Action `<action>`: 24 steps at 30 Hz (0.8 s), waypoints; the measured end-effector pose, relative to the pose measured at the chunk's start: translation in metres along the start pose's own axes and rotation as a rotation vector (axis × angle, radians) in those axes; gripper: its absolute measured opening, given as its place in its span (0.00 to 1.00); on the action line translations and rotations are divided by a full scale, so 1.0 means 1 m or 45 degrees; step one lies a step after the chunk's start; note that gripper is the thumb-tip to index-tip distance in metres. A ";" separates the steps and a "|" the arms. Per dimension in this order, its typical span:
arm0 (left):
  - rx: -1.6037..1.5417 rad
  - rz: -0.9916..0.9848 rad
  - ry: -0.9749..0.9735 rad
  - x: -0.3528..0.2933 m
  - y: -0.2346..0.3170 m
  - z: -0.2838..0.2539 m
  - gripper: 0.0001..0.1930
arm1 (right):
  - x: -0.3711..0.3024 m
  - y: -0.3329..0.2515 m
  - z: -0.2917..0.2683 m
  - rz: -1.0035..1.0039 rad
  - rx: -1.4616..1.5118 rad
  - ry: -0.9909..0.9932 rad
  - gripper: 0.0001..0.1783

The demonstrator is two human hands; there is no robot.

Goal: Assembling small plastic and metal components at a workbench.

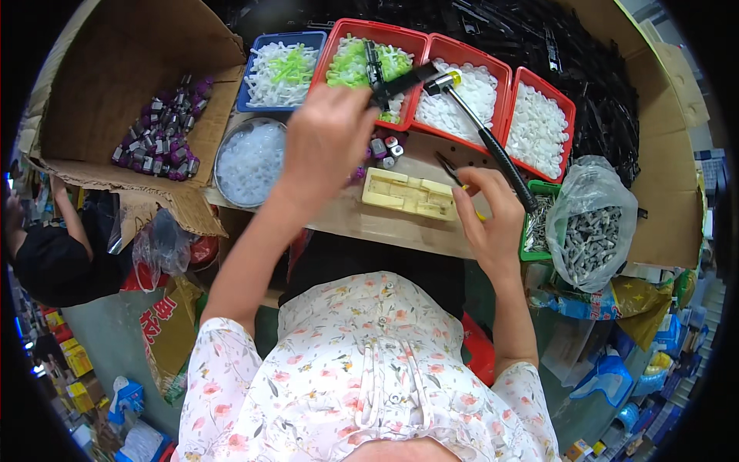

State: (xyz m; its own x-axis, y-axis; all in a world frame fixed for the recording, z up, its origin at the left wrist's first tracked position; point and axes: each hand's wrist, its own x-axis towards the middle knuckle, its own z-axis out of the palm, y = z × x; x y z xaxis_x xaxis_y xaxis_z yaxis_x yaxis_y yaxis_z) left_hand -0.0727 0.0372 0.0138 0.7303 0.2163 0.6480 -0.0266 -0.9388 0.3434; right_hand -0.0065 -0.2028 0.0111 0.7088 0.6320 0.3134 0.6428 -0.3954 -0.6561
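Note:
My left hand (327, 138) is raised over the front of the trays, its fingers closed around a long black plastic part (404, 83). Another black piece (374, 65) stands up beside it; whether the two are joined I cannot tell. My right hand (493, 215) is curled around pliers (446, 164) with dark jaws and yellow handles, mostly hidden by the fingers. Between the hands a cream-coloured block fixture (408, 192) with recesses lies on the bench. Just behind it are several small metal-and-purple pieces (382, 148).
A hammer (493, 146) leans across red trays (508, 100) of white and green parts. Left are a blue tray (245, 88), a round bowl (219, 173) and a cardboard box (85, 92). Right are a green tray (526, 246) and a bag of grey parts (593, 231). Black parts (493, 31) heap behind.

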 end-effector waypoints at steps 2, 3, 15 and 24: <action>-0.036 0.111 0.016 -0.018 0.024 0.001 0.11 | 0.011 -0.008 0.014 0.108 0.203 0.009 0.15; -0.062 0.126 -0.005 -0.029 0.035 0.001 0.13 | 0.016 -0.013 0.020 0.213 0.401 0.013 0.14; -0.340 0.059 0.010 -0.095 0.054 0.005 0.15 | 0.018 -0.003 0.029 -0.320 -0.208 -0.330 0.21; -0.199 0.041 -0.059 -0.107 0.025 0.019 0.14 | 0.016 -0.002 0.023 -0.402 -0.614 -0.562 0.23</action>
State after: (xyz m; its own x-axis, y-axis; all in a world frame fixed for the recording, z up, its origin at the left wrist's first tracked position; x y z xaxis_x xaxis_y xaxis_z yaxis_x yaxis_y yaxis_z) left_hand -0.1391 -0.0146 -0.0596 0.7579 0.1709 0.6296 -0.1536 -0.8912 0.4268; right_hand -0.0032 -0.1766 0.0021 0.3498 0.9346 0.0647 0.9264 -0.3348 -0.1726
